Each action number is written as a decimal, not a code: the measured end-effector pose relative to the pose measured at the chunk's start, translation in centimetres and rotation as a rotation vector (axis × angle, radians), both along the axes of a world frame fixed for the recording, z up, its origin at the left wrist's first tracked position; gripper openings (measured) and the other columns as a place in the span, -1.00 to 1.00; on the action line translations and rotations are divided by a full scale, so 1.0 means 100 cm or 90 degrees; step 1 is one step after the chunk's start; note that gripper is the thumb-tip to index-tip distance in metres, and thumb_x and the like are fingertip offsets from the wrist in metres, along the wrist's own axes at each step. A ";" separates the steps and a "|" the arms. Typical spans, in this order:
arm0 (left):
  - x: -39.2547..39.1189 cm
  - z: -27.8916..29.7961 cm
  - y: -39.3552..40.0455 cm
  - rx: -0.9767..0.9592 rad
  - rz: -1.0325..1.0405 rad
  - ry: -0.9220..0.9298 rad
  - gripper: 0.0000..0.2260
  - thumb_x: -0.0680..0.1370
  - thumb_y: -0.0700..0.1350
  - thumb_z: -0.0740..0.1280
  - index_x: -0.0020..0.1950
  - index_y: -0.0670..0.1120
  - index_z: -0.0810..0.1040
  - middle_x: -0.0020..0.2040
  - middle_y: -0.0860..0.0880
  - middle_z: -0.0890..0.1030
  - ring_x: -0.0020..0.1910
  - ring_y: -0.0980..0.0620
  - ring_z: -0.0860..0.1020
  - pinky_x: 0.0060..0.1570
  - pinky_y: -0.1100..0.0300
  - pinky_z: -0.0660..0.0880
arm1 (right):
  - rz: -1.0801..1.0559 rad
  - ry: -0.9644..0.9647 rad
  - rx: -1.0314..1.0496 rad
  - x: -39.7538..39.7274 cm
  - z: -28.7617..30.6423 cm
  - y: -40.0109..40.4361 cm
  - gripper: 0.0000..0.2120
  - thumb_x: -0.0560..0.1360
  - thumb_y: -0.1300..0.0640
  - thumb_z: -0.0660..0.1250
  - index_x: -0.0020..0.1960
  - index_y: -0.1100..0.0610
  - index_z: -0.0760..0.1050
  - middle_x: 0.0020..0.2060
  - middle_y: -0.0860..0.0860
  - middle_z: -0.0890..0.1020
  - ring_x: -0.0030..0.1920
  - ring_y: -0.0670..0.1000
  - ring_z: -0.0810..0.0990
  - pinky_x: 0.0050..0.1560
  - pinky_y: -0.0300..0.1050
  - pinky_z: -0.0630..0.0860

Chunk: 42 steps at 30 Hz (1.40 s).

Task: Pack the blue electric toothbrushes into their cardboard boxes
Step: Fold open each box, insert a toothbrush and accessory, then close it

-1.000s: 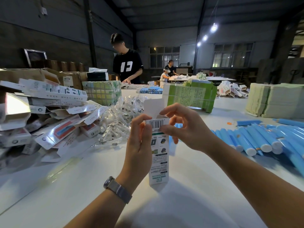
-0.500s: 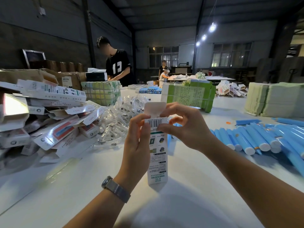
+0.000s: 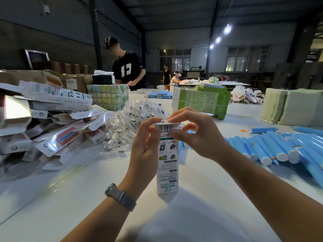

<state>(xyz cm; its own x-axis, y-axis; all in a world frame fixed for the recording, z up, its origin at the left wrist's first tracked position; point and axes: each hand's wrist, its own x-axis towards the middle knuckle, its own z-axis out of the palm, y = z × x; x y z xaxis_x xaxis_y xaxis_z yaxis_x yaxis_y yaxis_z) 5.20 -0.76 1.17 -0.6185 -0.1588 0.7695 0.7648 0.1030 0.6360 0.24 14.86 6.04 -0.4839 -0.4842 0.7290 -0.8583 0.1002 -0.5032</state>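
Since a second ago the top flap has folded down flat onto the cardboard box (image 3: 167, 159), standing upright at table centre. My left hand (image 3: 145, 149) and right hand (image 3: 197, 135) pinch its top end. Blue toothbrushes (image 3: 272, 147) lie at three o'clock.
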 end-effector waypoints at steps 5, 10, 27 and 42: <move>0.001 0.000 0.000 0.010 -0.002 -0.005 -0.84 0.64 -0.04 0.16 0.17 0.01 0.47 -0.06 0.12 0.64 -0.16 0.12 0.65 -0.22 0.25 0.58 | -0.014 -0.005 0.012 0.000 -0.002 -0.001 -0.79 0.45 0.20 0.48 0.03 -0.01 0.57 0.04 -0.04 0.61 0.03 0.04 0.58 -0.14 0.06 0.60; 0.002 -0.001 0.001 0.049 -0.025 -0.028 -0.85 0.63 -0.05 0.16 0.12 0.02 0.49 -0.06 0.11 0.63 -0.10 0.12 0.64 -0.15 0.22 0.61 | 0.006 0.011 0.022 0.002 0.002 0.000 -0.82 0.45 0.14 0.47 0.03 0.01 0.59 0.03 -0.01 0.60 0.01 0.07 0.58 -0.19 0.04 0.60; 0.004 0.002 0.003 0.007 0.101 0.009 -0.93 0.60 -0.06 0.23 0.02 0.01 0.49 -0.11 0.02 0.61 -0.12 -0.11 0.62 -0.12 -0.13 0.58 | -0.047 0.076 -0.011 0.013 0.004 -0.010 -0.96 0.49 0.21 0.43 -0.07 0.19 0.62 -0.15 0.08 0.60 -0.11 0.07 0.59 -0.21 -0.06 0.57; 0.001 -0.007 0.002 -0.110 0.112 0.085 -0.75 0.65 0.03 0.11 0.32 0.21 0.28 -0.13 -0.12 0.57 -0.19 -0.09 0.62 -0.24 -0.16 0.59 | -0.060 0.116 -0.006 0.018 0.013 -0.009 -0.96 0.52 0.19 0.38 -0.10 0.08 0.54 -0.21 -0.11 0.57 -0.23 -0.13 0.53 -0.26 -0.26 0.50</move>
